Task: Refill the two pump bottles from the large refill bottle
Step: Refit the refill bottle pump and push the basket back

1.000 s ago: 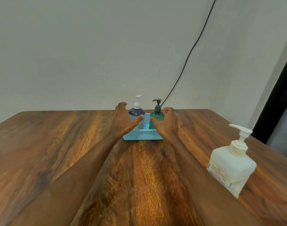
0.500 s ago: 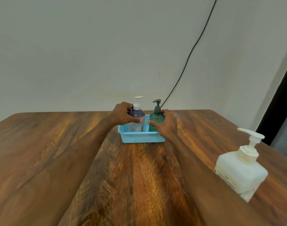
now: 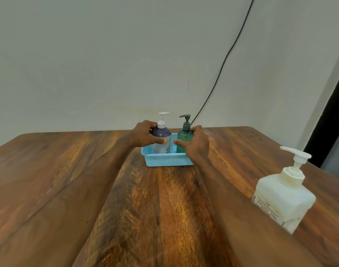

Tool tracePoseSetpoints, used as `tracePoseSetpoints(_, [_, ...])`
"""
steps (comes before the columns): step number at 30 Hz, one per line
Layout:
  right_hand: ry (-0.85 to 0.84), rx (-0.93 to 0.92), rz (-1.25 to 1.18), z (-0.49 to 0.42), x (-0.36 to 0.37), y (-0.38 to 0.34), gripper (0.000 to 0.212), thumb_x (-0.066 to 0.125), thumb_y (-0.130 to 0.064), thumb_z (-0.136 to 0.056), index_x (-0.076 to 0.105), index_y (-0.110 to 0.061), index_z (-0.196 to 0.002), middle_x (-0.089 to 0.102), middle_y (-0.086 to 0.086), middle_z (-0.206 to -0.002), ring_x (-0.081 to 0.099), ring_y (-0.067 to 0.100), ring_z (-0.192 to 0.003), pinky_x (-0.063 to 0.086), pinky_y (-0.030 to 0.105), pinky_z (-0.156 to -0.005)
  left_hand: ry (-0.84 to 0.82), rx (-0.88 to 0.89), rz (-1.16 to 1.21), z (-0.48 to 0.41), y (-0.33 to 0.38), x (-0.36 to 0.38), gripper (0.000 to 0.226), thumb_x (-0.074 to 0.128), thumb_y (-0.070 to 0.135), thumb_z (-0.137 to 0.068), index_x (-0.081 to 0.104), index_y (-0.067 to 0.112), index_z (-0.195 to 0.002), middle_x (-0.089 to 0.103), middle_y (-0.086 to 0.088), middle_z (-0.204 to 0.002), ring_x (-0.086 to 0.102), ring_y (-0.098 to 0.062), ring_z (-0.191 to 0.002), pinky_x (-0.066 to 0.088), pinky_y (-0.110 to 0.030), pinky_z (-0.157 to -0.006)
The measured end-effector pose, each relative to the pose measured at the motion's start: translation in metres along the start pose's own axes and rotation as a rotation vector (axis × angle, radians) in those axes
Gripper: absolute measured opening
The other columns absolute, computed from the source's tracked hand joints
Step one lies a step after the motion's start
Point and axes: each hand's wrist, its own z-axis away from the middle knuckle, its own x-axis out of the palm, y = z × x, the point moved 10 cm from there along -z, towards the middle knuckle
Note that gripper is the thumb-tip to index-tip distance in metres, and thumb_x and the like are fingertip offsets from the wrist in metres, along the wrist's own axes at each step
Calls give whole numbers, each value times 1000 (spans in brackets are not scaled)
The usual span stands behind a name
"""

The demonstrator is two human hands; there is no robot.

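- So far, by my reading, almost nothing of the refill is done: all three pumps are screwed on, no bottle is open, and no liquid has been poured.
- Both small bottles stand in the blue basket (image 3: 164,159), which sits by the middle of the far edge of the surface (image 3: 155,209).
- The left hand (image 3: 143,136) grips the purple pump bottle (image 3: 162,139), with its fingers round the far side and its thumb across the front.
- The right hand (image 3: 196,144) grips the green pump bottle (image 3: 185,134) the same way, thumb lying on the front.
- Whether either bottle has left the basket floor I cannot tell; the basket wall hides their bases.
- Both small bottles are upright, long axis vertical. The purple one's white spout points toward the right edge, and the green one's dark spout points toward the left edge, so the two spouts face each other.
- The large refill bottle (image 3: 282,197) stands untouched near the right edge, well apart from the basket, upright, with its spout aimed left and a little away.
- What is left, as I judge it: lift both bottles out, unscrew their pumps, open the refill bottle, fill each one, and close them up.
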Motion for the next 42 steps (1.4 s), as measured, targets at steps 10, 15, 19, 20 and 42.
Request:
tracePoseSetpoints(10, [16,31,47,1,1,-2,76,92,-48,-63,46,-17,-115,61,0,-108,54,15,-90,41,27,-69,-122,16,0,0,-1,2,60,83,40,-83,64,18,-135,69,-2,-131,64,-22,-116,54,-39,-101])
tracePoseSetpoints(15, [-20,66,43,4,0,-6,82,93,-44,-63,43,-13,-120,61,6,-112,59,21,-101,44,29,-72,-142,-24,-37,6,-2,4,65,79,45,-86,56,21,-142,64,-2,-139,61,-22,-124,50,-37,-103])
tracePoseSetpoints(19, [-31,48,41,18,-6,-18,102,95,-38,-61,31,-11,-135,55,13,-128,57,29,-117,52,36,-89,21,-93,-92,27,0,1,93,69,55,-91,24,11,-160,30,-11,-166,36,-32,-149,38,-43,-115])
tracePoseSetpoints(20, [-31,51,47,22,-11,-19,104,95,-35,-63,28,-10,-139,52,14,-132,55,29,-121,50,36,-92,50,-108,-113,35,2,0,98,64,56,-94,14,9,-163,16,-11,-171,23,-32,-155,28,-45,-122])
tracePoseSetpoints(42, [212,-277,-60,202,-267,-79,44,75,-34,-88,54,-27,-125,61,-10,-113,62,9,-98,60,31,-79,341,353,-64,187,259,37,26,66,22,-95,62,15,-120,61,-1,-126,51,-15,-116,40,-25,-91])
